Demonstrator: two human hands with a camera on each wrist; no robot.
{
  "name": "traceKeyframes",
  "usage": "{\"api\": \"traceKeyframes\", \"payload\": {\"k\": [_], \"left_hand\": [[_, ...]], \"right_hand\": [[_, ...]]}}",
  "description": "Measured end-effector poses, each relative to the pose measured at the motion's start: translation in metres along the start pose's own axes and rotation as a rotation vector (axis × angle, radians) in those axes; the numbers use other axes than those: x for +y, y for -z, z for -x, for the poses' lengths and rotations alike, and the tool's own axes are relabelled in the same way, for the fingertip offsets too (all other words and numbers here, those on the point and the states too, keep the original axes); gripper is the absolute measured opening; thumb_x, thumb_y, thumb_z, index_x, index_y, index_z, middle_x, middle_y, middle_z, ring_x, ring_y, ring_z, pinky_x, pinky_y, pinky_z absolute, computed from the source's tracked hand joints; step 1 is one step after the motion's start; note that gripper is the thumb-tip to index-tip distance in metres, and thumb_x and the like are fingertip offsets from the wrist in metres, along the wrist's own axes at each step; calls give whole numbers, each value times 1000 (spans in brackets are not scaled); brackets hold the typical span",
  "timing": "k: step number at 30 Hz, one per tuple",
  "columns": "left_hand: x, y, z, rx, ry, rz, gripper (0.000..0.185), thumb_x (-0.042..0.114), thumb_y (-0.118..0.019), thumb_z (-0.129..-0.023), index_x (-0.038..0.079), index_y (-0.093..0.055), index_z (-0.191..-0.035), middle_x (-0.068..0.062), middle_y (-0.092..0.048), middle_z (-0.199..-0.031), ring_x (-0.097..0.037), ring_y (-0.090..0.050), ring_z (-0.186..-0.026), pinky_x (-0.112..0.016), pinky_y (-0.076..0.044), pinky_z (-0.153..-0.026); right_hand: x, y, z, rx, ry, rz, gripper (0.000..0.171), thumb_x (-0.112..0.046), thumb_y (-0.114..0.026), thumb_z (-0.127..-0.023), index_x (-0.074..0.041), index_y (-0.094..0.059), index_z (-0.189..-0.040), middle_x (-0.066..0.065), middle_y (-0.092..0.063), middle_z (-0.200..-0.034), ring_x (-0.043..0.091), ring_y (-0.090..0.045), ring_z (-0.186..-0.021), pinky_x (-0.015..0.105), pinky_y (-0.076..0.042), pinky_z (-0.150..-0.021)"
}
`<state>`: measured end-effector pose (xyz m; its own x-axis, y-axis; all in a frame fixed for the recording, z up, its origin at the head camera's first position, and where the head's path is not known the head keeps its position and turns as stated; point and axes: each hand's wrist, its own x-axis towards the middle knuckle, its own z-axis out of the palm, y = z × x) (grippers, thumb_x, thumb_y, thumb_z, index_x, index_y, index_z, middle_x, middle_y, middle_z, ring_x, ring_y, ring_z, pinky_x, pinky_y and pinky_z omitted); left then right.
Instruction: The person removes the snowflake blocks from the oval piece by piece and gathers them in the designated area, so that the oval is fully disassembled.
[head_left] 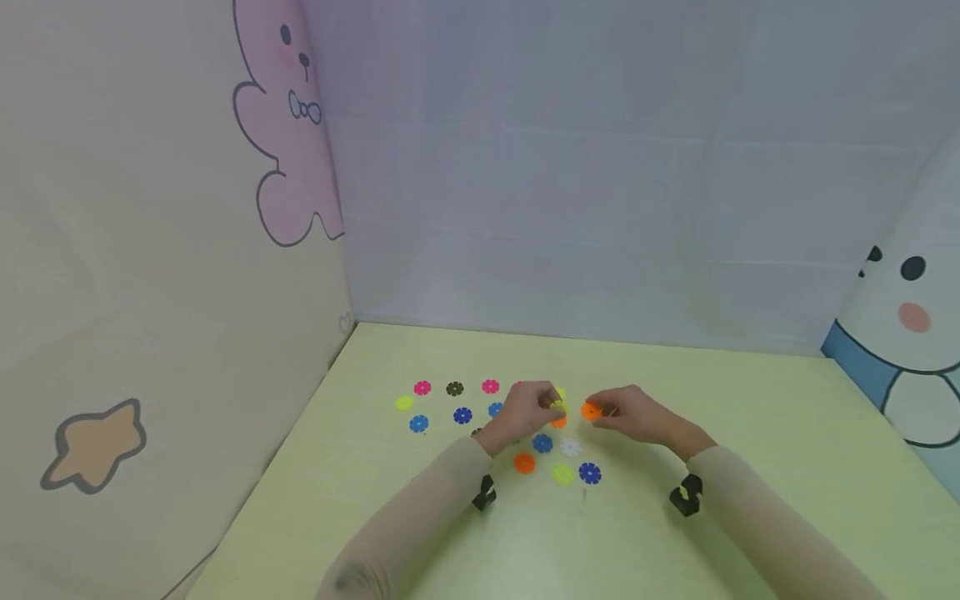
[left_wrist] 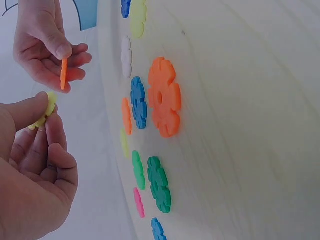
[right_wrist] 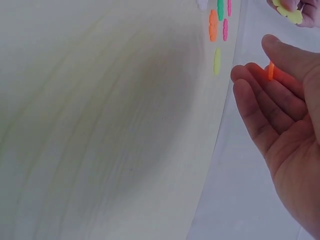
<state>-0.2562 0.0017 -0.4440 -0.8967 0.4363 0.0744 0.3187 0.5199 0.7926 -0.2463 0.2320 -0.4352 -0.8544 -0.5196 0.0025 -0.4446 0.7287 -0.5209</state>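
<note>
My left hand pinches a yellow flower-shaped plastic disc between thumb and forefinger, a little above the table. My right hand pinches an orange flower disc edge-on between thumb and fingers; the same orange disc shows in the right wrist view. The two discs are held close together but apart. Below the hands, several flower discs lie flat on the pale green table, among them an orange disc, a blue disc and a green disc.
More discs lie in rows left of the hands: pink, dark brown, pink, yellow, blue. Nearer me lie orange, yellow and dark blue discs. Cartoon-printed walls enclose the table at left, back and right.
</note>
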Motion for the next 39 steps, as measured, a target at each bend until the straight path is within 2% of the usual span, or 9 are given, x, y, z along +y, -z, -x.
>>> {"api": "traceKeyframes", "payload": {"k": [5,10,13,19,26,31,39], "left_hand": [[3,1,-1,-12,33,16,17,17,-74,-83,11,-66,-97,1,-65,-86,-11,-58,-78,-24,-50,-65],[5,0,-1,-86,63,32,16,14,-69,-87,9,-67,-102,1,-64,-86,-12,-61,-76,-24,-50,-66],[4,-2,-3,-132,81,37,18,12,-66,-89,7,-67,-106,1,-65,-85,-12,-63,-74,-24,-50,-65],[5,-6,-7,-183,104,31,20,9,-63,-89,6,-68,-108,1,-64,-82,-12,-62,-72,-24,-49,-63],[7,-15,-14,-191,118,40,11,8,-67,-86,7,-64,-97,2,-63,-79,-11,-61,-69,-23,-50,-66],[7,-23,-19,-208,121,11,8,7,-67,-86,6,-68,-94,2,-64,-82,-10,-59,-71,-22,-49,-68],[5,-34,-26,-186,120,-73,9,7,-71,-82,9,-69,-91,3,-64,-82,-8,-57,-73,-21,-48,-65]], "right_hand": [[6,5,3,1,23,16,35,-15,-68,-87,0,-62,-118,2,-66,-100,18,-61,-86,34,-51,-73],[14,7,4,14,19,28,32,-17,-69,-86,0,-64,-114,3,-64,-99,20,-59,-85,33,-50,-71],[21,7,5,26,2,46,29,-17,-69,-86,-2,-66,-110,1,-59,-93,18,-56,-81,32,-49,-70],[30,5,6,31,-12,82,27,-16,-70,-86,-1,-68,-108,0,-54,-86,13,-50,-76,30,-45,-67],[34,2,6,25,-46,42,26,-8,-70,-83,2,-67,-107,2,-54,-84,15,-47,-74,31,-43,-66],[42,-2,5,14,-62,63,26,-9,-71,-83,1,-68,-107,-1,-52,-81,14,-45,-72,29,-41,-64],[47,-2,4,10,-67,61,26,-11,-73,-82,-1,-68,-106,-2,-50,-80,14,-44,-72,29,-40,-64]]}}
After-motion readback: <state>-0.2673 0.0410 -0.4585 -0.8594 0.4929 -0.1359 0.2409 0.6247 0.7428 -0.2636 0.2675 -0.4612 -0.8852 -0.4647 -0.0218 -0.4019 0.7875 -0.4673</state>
